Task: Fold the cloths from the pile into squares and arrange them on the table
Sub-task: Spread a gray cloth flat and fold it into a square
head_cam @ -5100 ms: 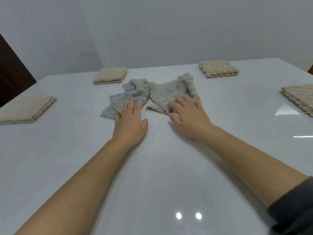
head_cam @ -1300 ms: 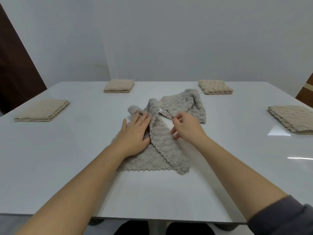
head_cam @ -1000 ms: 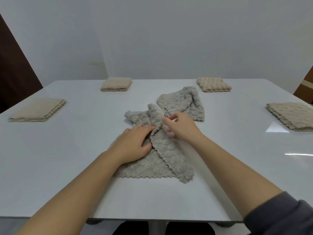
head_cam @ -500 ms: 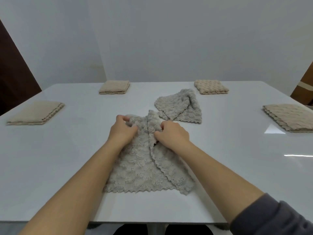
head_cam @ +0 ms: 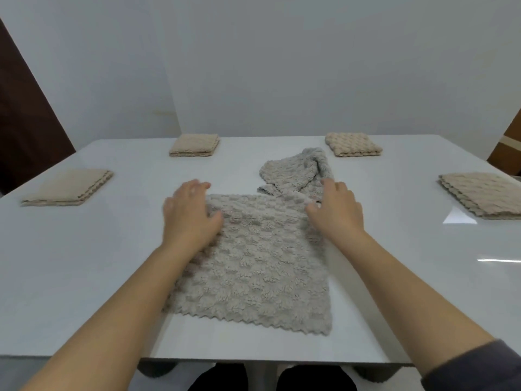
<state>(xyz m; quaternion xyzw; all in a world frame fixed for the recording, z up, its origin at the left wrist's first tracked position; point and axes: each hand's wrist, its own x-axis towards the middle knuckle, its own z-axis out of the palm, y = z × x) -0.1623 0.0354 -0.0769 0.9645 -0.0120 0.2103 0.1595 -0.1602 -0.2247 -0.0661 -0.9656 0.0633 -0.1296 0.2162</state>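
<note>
Cloth (head_cam: 253, 266) lies opened flat on the bench (head_cam: 84, 263), centre, near edge close to the person, zigzag hem along that edge. Grey-beige, bumpy checker texture.

Left hand (head_cam: 189, 215): over the cloth's far-left corner, fingers loosely extended and apart, gripping nothing. Motion-blurred, so contact with the fabric is unclear.

Right hand (head_cam: 338, 213): on the far-right corner, fingers extended, thumb on the fabric, nothing pinched.

2nd cloth (head_cam: 293, 173): crumpled heap just behind the flat one, touching or overlapping its far-right corner by the right hand.

4 folded beige squares around the bench, well apart from each other:
- left square (head_cam: 67, 187), at the left edge
- back-left square (head_cam: 194, 145)
- back-right square (head_cam: 352, 143)
- right square (head_cam: 485, 196), at the right edge

Bench top is white and glossy, with light glare on the right side. Plain pale walls behind meet in a corner. Dark brown panel (head_cam: 25, 122) at left, brown strip at the far right edge. Dark grey sleeve (head_cam: 473, 368) on the right arm, left forearm bare.
</note>
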